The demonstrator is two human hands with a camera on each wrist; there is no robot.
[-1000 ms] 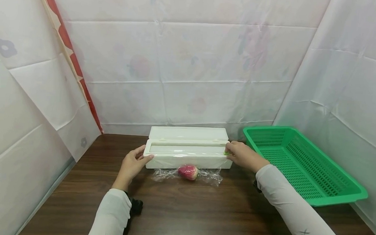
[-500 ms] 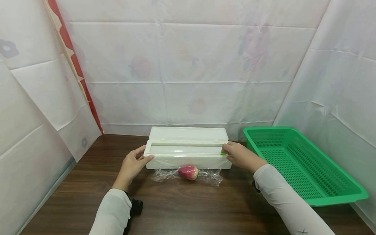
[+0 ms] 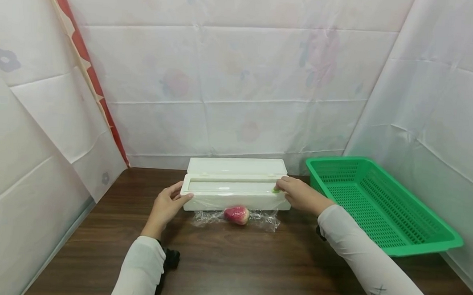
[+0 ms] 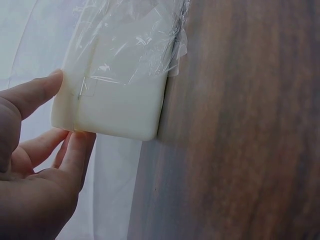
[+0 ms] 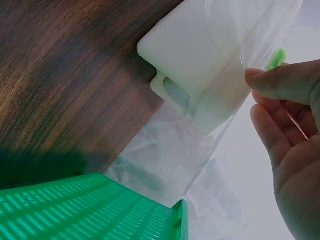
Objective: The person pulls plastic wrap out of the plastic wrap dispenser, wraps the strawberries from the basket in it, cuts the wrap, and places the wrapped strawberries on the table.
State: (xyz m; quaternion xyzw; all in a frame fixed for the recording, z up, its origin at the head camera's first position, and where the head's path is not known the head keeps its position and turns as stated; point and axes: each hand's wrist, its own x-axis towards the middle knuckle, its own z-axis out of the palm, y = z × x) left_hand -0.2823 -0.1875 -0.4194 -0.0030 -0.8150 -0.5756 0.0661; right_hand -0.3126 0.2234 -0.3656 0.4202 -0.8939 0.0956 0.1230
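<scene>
A long white cling film dispenser [image 3: 237, 203] with its lid [image 3: 237, 166] raised at the back lies across the table. My left hand [image 3: 170, 204] holds its left end, thumb on the front top edge and fingers against the end, as the left wrist view shows. Near the right end, my right hand [image 3: 300, 194] pinches a small green slide cutter [image 5: 276, 59] on the top edge; the fingers partly hide it. Clear cling film [image 4: 125, 45] runs over the dispenser's front. Before it lies a red and cream fruit [image 3: 236, 214] in film, with crumpled film ends [image 3: 266, 220] at both sides.
A green slotted plastic basket [image 3: 422, 208] stands on the right, close beside my right forearm. Pale patterned sheets [image 3: 231, 85] hang behind and on both sides of the dark wooden table [image 3: 230, 267].
My right hand has slid a short way left along the dispenser's top edge, carrying the green slide cutter. The left hand, dispenser and fruit have stayed in place.
</scene>
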